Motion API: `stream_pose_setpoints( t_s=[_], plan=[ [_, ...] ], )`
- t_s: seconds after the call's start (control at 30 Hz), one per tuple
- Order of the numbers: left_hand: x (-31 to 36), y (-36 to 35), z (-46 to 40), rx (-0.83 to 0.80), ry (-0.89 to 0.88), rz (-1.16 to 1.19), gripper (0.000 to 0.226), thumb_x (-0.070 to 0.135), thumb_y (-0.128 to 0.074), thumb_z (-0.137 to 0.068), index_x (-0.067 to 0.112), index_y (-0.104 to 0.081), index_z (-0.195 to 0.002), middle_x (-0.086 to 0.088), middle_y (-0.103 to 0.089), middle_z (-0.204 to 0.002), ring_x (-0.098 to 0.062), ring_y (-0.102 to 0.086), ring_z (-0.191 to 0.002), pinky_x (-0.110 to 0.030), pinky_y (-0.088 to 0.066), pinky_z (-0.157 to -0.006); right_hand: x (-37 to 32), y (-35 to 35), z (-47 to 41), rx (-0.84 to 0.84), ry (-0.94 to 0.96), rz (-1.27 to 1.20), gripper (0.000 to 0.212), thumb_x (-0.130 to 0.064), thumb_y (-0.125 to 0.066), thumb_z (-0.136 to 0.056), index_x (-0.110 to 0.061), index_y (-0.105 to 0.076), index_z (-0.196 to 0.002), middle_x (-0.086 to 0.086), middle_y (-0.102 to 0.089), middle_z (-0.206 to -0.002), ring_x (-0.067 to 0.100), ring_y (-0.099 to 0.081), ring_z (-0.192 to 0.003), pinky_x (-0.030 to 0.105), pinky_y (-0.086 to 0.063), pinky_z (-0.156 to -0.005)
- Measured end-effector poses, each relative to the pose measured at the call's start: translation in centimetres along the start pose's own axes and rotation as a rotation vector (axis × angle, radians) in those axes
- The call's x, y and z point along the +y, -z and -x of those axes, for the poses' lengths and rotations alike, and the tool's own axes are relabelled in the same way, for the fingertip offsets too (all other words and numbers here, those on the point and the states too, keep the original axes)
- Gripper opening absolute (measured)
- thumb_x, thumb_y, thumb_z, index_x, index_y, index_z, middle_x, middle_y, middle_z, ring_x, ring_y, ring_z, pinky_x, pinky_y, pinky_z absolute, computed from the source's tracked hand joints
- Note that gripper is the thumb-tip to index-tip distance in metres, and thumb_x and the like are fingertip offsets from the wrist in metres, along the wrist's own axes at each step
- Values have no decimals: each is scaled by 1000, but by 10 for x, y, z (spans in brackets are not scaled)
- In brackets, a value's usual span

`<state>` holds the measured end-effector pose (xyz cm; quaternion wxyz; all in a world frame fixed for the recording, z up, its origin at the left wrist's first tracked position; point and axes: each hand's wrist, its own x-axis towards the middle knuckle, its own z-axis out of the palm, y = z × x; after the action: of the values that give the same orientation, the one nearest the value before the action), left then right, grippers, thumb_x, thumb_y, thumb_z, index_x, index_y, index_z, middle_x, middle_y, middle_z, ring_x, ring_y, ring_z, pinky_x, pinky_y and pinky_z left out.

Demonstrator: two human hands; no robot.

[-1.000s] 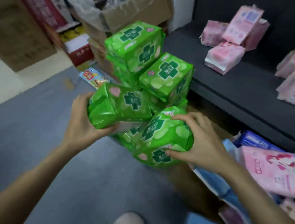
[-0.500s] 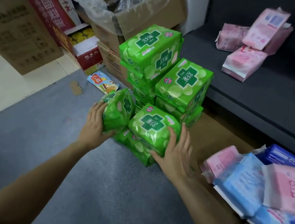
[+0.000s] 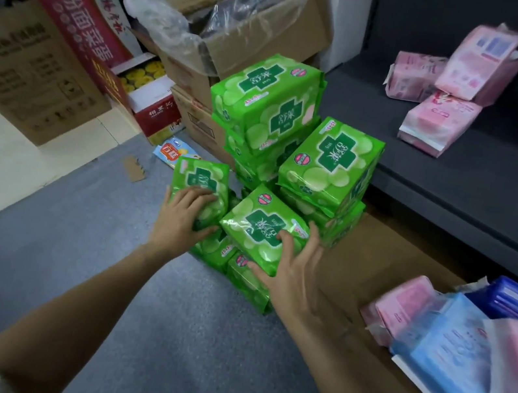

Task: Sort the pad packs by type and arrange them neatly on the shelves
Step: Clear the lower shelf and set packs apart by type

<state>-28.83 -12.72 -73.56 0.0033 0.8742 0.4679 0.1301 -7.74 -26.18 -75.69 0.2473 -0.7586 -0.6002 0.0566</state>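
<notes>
Both hands (image 3: 180, 217) (image 3: 292, 274) forward, fingers (image 3: 287, 245) spread

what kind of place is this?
Likely a shop's stockroom or aisle during restocking: green pad packs stacked on the floor, a dark shelf holding pink packs, and open cardboard boxes of goods.
</notes>
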Motion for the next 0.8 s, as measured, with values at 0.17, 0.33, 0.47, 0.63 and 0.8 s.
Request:
stream_pose_setpoints(
  t_s=[0.17,0.33,0.47,0.63,0.8],
  plan=[
    [-5,4,9,-106,174,152,62,57,-44,-85,20,-49,-134,-1,-46,-140,-23,-41,-129,-52,-31,-109,14,8,1,-32,163,176,79,-77,-51,-67,-18,-55,-119,22,-32,-149,35,-28,-136,55,-38,-101],
    [23,32,-9,-78,161,-45,47,55,-40,-86,24,-60,-116,1,-63,-117,-23,-60,-106,-46,-43,-94,15,43,-3,-10,328,84,48,-52,-54,-82,-14,-63,-110,18,-47,-138,33,-39,-130,48,-43,-100],
    [79,72,-20,116,-69,169,36,49,-41,-88,23,-65,-94,13,-63,-80,-9,-61,-69,-25,-50,-55,25,93,-14,55,492,-9,25,-31,-53,-83,-16,-64,-99,5,-64,-110,24,-59,-102,36,-51,-84],
    [165,106,-60,247,-478,313,19,30,-55,-89,18,-69,-94,11,-64,-76,1,-56,-69,-26,-51,-58,61,179,-37,-34,503,130,28,-34,-41,-82,-19,-63,-90,-4,-65,-78,21,-64,-73,29,-49,-64],
    [269,109,-141,229,-600,377,26,33,-51,-84,21,-66,-100,12,-65,-84,-8,-56,-81,-26,-44,-68,132,253,-63,-39,238,224,26,-30,-49,-85,-17,-63,-102,2,-68,-96,28,-62,-90,40,-51,-72]
  ],
)
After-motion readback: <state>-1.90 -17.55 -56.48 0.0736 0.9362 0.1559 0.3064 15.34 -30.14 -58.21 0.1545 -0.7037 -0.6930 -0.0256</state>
